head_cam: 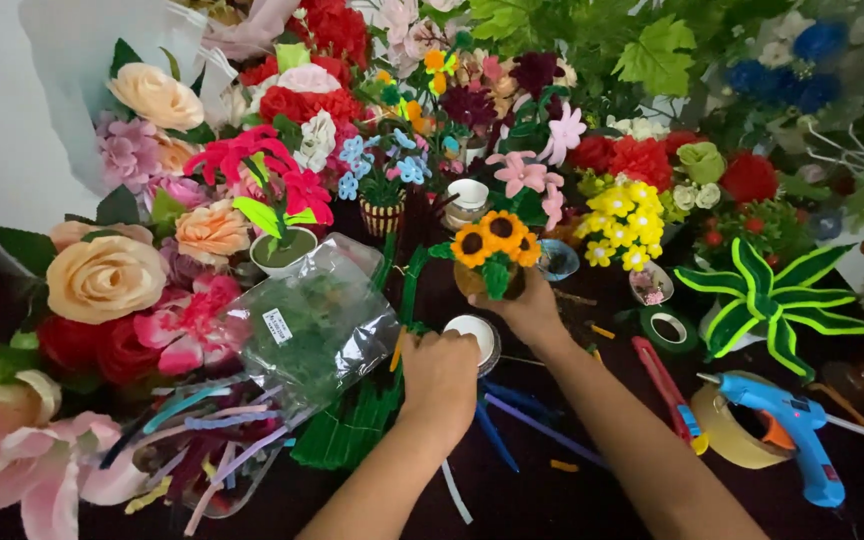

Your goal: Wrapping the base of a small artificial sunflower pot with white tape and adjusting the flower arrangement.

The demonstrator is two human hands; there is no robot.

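Observation:
My right hand [530, 308] reaches forward and grips a small brown pot [476, 284] that carries a bunch of pipe-cleaner sunflowers [493, 244] with green leaves. My left hand [439, 372] is closed in a fist just in front of it, and a short orange pipe-cleaner piece [395, 354] sticks out of its left side. Between the two hands stands a small white round cup [479, 335], partly hidden by my left hand. Loose blue and purple pipe cleaners [524, 420] lie on the dark table under my forearms.
A clear bag of green material [317, 320], a bundle of green pipe cleaners [350, 425] and a bag of mixed coloured ones [202, 445] lie left. Right are a blue glue gun [794, 432], tape rolls [668, 328], a red cutter [660, 380] and a green striped plant [767, 295]. Artificial flowers [107, 278] crowd the back and left.

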